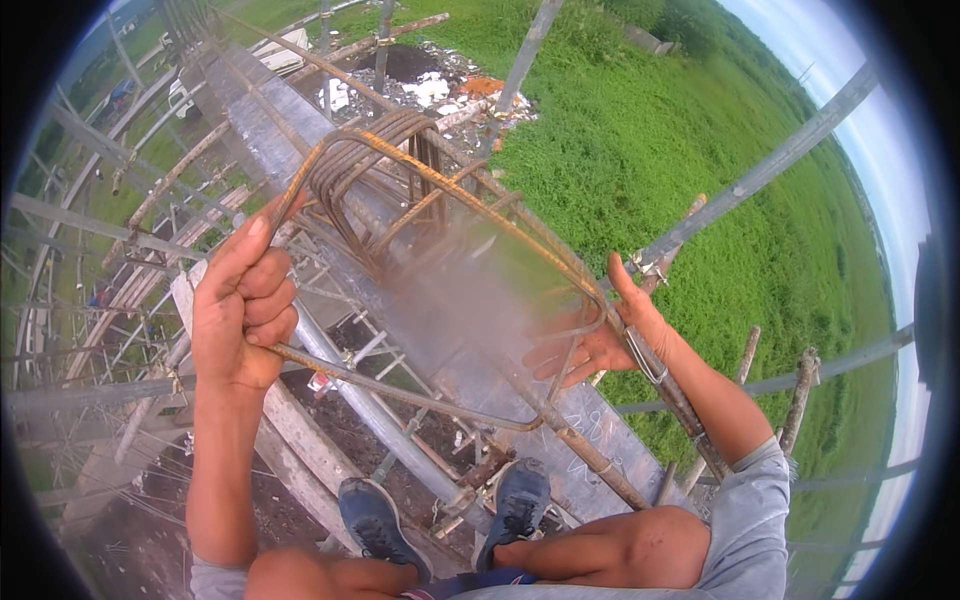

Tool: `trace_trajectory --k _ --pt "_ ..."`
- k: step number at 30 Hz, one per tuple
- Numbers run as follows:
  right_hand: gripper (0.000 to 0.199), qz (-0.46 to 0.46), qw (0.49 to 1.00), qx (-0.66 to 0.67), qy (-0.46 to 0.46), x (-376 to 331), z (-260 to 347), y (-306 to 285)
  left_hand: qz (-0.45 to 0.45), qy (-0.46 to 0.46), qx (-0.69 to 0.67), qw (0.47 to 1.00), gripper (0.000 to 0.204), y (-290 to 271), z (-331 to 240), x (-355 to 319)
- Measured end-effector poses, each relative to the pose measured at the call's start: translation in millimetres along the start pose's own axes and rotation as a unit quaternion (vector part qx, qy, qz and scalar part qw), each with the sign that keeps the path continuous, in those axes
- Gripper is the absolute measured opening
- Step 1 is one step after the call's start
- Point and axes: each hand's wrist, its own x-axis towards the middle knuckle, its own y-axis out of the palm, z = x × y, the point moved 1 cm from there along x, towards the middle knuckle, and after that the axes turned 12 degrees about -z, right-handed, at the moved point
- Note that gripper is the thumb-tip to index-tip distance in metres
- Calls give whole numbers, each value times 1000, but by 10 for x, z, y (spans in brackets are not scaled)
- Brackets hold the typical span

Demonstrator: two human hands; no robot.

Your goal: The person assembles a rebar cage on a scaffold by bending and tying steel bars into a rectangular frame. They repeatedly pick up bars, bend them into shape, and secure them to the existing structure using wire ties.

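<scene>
My left hand (pixel 245 305) is closed around the left side of a rusty bent-steel stirrup (pixel 432 174), a rectangular loop held up and tilted in front of me. Near the loop's right corner, my right hand (pixel 600 345) has its thumb raised and fingers spread; whether it touches the steel is unclear. Behind the loop, a bunch of similar stirrups (pixel 345 190) hangs together on long reinforcing bars (pixel 590 452). A wire tie (pixel 645 358) wraps a bar beside my right wrist. A hazy blur hides the middle of the view.
Below the bars runs a grey beam form (pixel 285 110). My shoes (pixel 375 520) are among planks (pixel 305 440) and a thick metal pipe (pixel 370 385), high above ground. Scaffold poles (pixel 760 170) slant at the right, with grass (pixel 640 130) beyond. A rubble heap (pixel 440 90) lies far below.
</scene>
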Motion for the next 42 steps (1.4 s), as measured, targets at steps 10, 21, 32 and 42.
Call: trace_trajectory --k 10,21,32,42 --pt "90 -100 991 -14 -85 -37 -83 -62 -57 -41 -65 995 45 -322 524 -300" --pt "62 -244 731 -485 -414 -268 122 198 -41 -2 -79 996 48 -554 406 -335" --pt "27 -160 286 -785 -525 79 -121 656 -43 24 -39 998 48 -594 527 -314" --pt "52 -101 505 -753 -409 -147 51 804 -74 4 -7 997 46 -644 623 -288"
